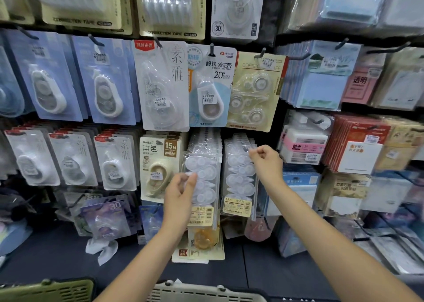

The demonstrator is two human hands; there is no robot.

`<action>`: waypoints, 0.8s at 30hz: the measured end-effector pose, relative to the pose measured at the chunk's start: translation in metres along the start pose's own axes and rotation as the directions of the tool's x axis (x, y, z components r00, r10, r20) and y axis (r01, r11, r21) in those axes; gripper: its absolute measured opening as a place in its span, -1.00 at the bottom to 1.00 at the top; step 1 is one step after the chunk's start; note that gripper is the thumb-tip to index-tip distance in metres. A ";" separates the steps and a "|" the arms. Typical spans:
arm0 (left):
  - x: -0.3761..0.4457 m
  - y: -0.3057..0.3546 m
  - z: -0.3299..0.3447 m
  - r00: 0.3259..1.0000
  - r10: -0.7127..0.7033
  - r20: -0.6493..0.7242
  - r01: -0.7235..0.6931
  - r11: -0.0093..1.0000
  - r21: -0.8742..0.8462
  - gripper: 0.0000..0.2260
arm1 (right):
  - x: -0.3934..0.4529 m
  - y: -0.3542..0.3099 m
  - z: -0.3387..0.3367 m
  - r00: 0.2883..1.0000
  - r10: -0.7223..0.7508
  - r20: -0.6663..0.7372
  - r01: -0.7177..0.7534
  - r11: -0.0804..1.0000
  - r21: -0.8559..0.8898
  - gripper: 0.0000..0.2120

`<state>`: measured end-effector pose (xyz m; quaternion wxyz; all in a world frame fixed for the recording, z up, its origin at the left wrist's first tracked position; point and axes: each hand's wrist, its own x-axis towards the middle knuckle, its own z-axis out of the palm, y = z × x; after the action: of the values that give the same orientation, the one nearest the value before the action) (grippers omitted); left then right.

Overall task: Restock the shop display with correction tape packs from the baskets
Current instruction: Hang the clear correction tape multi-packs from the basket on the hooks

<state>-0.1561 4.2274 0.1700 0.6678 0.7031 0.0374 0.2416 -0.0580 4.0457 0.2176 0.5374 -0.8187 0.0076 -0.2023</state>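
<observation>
I see both hands raised to the display wall. My left hand [181,192] grips the left edge of a clear pack [203,182] of white correction tapes, fingers curled round it, thumb on its front. That pack hangs at the front of a stack on the lower row, its barcode label at the bottom. My right hand [266,161] is at the top of the neighbouring stack [239,177] of the same clear packs, thumb and forefinger pinched together at the upper corner of the front pack; whether they grip the plastic or the hook I cannot tell. The two stacks hang just beside each other. Left of them hangs a beige card pack [158,166] marked 15M. Carded tapes fill the rows above. At the bottom edge two basket rims show, a green basket [52,290] left and a grey basket [202,291] centre; their contents are out of sight.
</observation>
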 end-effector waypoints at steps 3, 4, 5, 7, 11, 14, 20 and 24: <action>-0.002 0.002 0.005 0.999 0.001 0.049 -0.001 1.000 -0.012 -0.81 | 0.007 -0.002 -0.001 1.000 -0.003 0.031 0.005 0.999 -0.051 -0.82; -0.003 0.003 0.007 0.998 0.005 0.066 -0.004 1.000 -0.015 -0.80 | 0.007 -0.005 -0.003 0.999 -0.004 0.035 0.006 0.998 -0.063 -0.84; -0.004 0.004 0.010 0.997 0.008 0.081 -0.006 1.000 -0.021 -0.81 | 0.005 -0.007 -0.004 1.000 -0.016 0.016 0.017 0.997 -0.076 -0.86; -0.007 0.006 0.015 0.994 0.022 0.107 -0.018 0.999 -0.039 -0.83 | -0.004 -0.011 -0.008 0.990 -0.114 -0.084 0.106 0.990 -0.095 -0.84; -0.011 0.007 0.029 0.987 0.038 0.156 -0.032 0.999 -0.044 -0.80 | -0.039 -0.018 -0.009 0.979 -0.203 0.026 0.197 0.972 0.131 -0.88; -0.014 0.008 0.041 0.984 0.040 0.175 -0.032 0.998 -0.048 -0.82 | -0.059 -0.014 -0.003 0.983 -0.139 0.121 0.106 0.964 0.244 -0.85; -0.011 -0.002 0.035 0.976 0.082 0.201 -0.139 0.948 0.287 -0.79 | -0.045 -0.013 -0.014 0.994 -0.109 0.017 0.101 0.962 0.255 -0.83; 0.001 -0.010 0.023 0.942 0.211 0.259 -0.326 0.751 0.574 -0.61 | -0.029 -0.009 -0.018 0.994 -0.097 0.051 0.090 0.989 0.119 -0.83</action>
<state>-0.1441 4.2079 0.1610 0.3640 0.8968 -0.0483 0.2468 -0.0923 4.0401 0.2227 0.5740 -0.7909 -0.0578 -0.2041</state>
